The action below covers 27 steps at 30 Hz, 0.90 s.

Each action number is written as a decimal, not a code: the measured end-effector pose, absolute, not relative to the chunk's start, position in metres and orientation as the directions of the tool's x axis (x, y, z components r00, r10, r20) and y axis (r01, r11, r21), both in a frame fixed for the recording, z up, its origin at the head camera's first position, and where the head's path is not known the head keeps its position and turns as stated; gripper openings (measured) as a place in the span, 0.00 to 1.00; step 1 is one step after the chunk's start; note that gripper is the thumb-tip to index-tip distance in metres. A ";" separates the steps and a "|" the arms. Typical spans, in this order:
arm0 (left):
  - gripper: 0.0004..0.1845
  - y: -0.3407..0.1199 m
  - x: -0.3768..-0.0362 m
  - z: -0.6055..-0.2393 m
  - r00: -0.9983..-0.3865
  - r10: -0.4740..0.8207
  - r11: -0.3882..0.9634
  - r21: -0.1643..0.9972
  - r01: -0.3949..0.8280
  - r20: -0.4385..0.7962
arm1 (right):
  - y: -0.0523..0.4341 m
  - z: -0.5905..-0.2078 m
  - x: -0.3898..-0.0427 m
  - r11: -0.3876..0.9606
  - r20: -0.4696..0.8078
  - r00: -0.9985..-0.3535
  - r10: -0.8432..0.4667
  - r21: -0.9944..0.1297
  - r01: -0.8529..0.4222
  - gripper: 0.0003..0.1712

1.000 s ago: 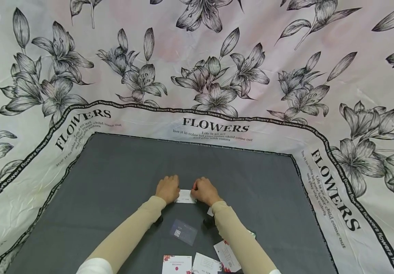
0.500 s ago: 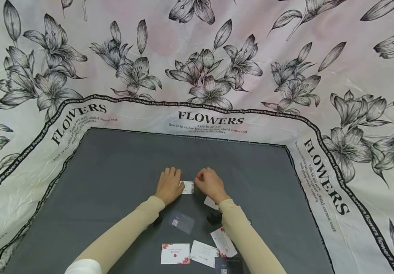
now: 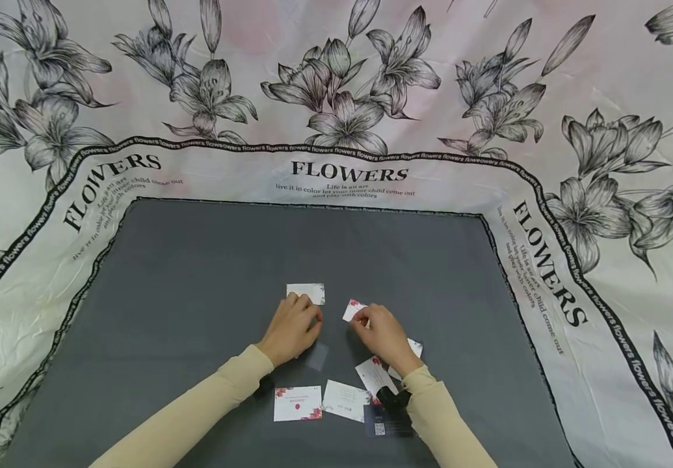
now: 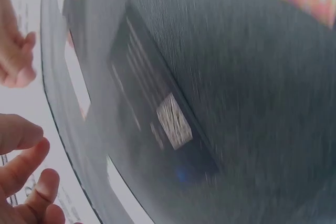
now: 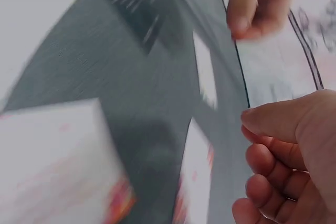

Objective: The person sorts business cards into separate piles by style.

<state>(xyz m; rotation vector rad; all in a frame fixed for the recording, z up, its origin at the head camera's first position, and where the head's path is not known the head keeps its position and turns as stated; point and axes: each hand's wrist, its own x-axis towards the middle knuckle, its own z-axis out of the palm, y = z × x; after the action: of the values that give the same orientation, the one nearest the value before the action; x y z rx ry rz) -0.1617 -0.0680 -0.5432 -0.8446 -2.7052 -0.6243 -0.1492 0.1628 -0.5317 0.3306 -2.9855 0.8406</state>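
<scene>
In the head view, my left hand (image 3: 292,328) hovers over a dark translucent card (image 3: 316,357) and partly hides it. Just beyond its fingers lies a white card (image 3: 305,292) with a small grey pattern at one end. The left wrist view gives the dark card (image 4: 136,72) with its pale square code, and loosely bent left fingers holding nothing. My right hand (image 3: 384,335) is at a white card with red flowers (image 3: 354,308), its fingertips overlapping that card's near edge in the head view. No card shows between its thumb and index finger in the right wrist view.
Nearer lie a red-flowered white card (image 3: 298,403), another white card (image 3: 344,399) and a dark card with a code (image 3: 380,429). More cards lie under the right forearm, one a tilted white card (image 3: 371,372). A flowered cloth border (image 3: 348,179) frames the grey surface (image 3: 225,260).
My left hand has let go of the white card and come back toward the dark one. My right hand has moved off to the right, to the red-flowered card. The head view has tilted down.
</scene>
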 end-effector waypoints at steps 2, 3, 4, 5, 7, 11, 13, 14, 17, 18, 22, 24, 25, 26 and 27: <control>0.03 -0.062 -0.158 -0.540 -0.794 0.495 0.722 0.340 0.602 0.354 | 0.180 -0.532 -0.140 0.836 0.078 -0.984 -0.160 -0.519 -0.177 0.06; 0.03 -0.059 -0.156 -0.539 -0.790 0.503 0.713 0.350 0.608 0.349 | 0.190 -0.533 -0.135 0.840 0.072 -0.988 -0.139 -0.519 -0.156 0.06; 0.03 -0.055 -0.153 -0.539 -0.788 0.514 0.705 0.357 0.613 0.340 | 0.199 -0.535 -0.129 0.846 0.063 -0.991 -0.116 -0.517 -0.132 0.06; 0.02 -0.051 -0.150 -0.539 -0.782 0.528 0.694 0.362 0.622 0.332 | 0.208 -0.536 -0.122 0.854 0.057 -0.994 -0.094 -0.509 -0.111 0.06; 0.02 -0.042 -0.144 -0.540 -0.767 0.560 0.674 0.365 0.642 0.314 | 0.224 -0.540 -0.108 0.865 0.050 -0.998 -0.048 -0.497 -0.067 0.06; 0.02 -0.019 -0.134 -0.546 -0.743 0.610 0.645 0.371 0.668 0.277 | 0.248 -0.548 -0.087 0.888 0.062 -0.998 0.027 -0.459 -0.004 0.05; 0.03 -0.007 -0.130 -0.549 -0.742 0.627 0.644 0.377 0.666 0.239 | 0.254 -0.550 -0.082 0.896 0.059 -0.997 0.041 -0.444 0.010 0.05; 0.03 -0.002 -0.128 -0.550 -0.741 0.635 0.644 0.379 0.664 0.218 | 0.255 -0.551 -0.080 0.899 0.053 -0.998 0.042 -0.437 0.014 0.05; 0.04 0.010 -0.122 -0.551 -0.735 0.656 0.645 0.378 0.664 0.170 | 0.256 -0.552 -0.078 0.902 0.029 -0.999 0.044 -0.432 0.027 0.04; 0.05 0.013 -0.120 -0.551 -0.732 0.663 0.645 0.375 0.666 0.159 | 0.254 -0.552 -0.078 0.899 0.021 -0.999 0.041 -0.437 0.028 0.04; 0.07 0.014 -0.114 -0.548 -0.730 0.670 0.645 0.381 0.662 0.134 | 0.239 -0.550 -0.070 0.893 0.021 -0.999 -0.026 -0.448 -0.032 0.03; 0.07 0.008 -0.111 -0.546 -0.736 0.666 0.651 0.385 0.654 0.123 | 0.226 -0.549 -0.062 0.894 0.039 -0.994 -0.103 -0.435 -0.110 0.03; 0.08 0.003 -0.109 -0.545 -0.737 0.665 0.655 0.376 0.655 0.126 | 0.219 -0.550 -0.057 0.895 0.055 -0.987 -0.150 -0.416 -0.159 0.03; 0.08 -0.001 -0.106 -0.545 -0.736 0.665 0.659 0.366 0.657 0.123 | 0.212 -0.550 -0.051 0.898 0.069 -0.978 -0.195 -0.389 -0.206 0.04; 0.09 -0.006 -0.102 -0.544 -0.735 0.669 0.667 0.347 0.660 0.114 | 0.205 -0.550 -0.045 0.900 0.078 -0.969 -0.232 -0.362 -0.245 0.07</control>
<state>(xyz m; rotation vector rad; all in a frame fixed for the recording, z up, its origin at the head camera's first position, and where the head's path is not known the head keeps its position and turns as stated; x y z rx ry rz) -0.1024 -0.0055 -0.5439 -1.1517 -2.8890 -0.5863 -0.0451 0.2047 -0.5503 0.3804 -3.0292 0.5834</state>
